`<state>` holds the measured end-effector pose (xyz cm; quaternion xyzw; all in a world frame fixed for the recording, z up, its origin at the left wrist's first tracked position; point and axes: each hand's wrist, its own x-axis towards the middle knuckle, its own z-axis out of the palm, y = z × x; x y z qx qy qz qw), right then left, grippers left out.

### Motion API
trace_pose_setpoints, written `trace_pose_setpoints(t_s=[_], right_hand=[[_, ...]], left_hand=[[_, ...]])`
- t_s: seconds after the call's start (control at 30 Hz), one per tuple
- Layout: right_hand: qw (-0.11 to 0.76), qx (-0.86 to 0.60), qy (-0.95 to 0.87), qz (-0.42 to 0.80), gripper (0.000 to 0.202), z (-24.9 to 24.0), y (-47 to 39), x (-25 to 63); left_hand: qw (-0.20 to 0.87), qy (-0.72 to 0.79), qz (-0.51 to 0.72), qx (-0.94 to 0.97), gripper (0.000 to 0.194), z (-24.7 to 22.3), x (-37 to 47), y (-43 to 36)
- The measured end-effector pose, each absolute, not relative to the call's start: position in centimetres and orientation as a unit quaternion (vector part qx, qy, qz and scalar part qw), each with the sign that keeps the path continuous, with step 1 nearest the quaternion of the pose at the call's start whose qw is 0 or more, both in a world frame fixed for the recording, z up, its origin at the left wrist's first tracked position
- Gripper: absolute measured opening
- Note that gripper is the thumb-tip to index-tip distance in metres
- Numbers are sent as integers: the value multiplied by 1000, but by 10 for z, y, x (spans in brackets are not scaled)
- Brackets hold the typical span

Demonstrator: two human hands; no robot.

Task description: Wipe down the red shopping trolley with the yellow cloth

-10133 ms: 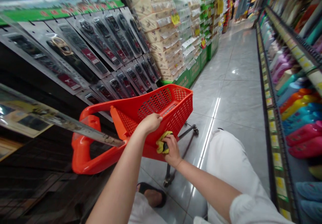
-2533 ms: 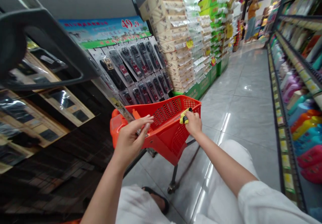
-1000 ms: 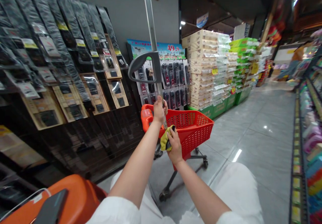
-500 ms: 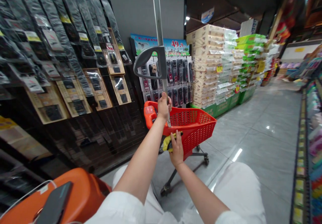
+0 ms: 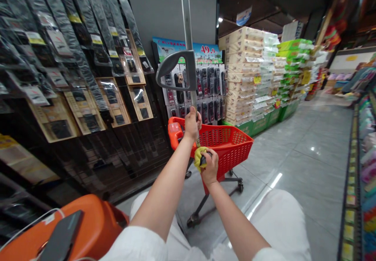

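Note:
My left hand is wrapped round the lower part of an upright metal pole. Higher on the pole, above that hand, is a grey loop-shaped handle. Just below and to the right, my right hand has its fingers closed on a yellow cloth with a dark part between the fingers. The cloth is by the pole's lower end, in front of the red shopping cart.
An orange case with a dark power bank lies at the lower left. Packaged belts hang on the left wall. Stacked boxes stand behind the cart. A shelf edge runs down the right side.
My right hand has moved slightly up and its fingers have curled round the yellow cloth, which has risen to the pole's lower end. My left hand stays on the pole.

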<state>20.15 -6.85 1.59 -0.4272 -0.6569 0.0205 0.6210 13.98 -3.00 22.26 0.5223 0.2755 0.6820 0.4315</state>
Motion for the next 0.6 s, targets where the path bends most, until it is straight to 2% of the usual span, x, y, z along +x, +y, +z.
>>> trace_pose_setpoints(t_s=[0.17,0.23,0.33,0.43,0.6], right_hand=[[597,-467,-647,84,46,-60,-76,207],[616,-490,-601,136,43,-70,-77,210],[674,-510,-509,163,37,-49,-70,210],[705,-477,-505,143,40,-16,-58,206],[660,-423,-613,100,42,-16,-41,225]], left_hand=[[437,260,683,524,61,223,137,-30],[443,246,683,526,61,222,136,-30],[449,238,679,529,61,222,137,-30],[455,241,679,524,61,223,138,-30],[459,254,676,518,61,225,138,-32]])
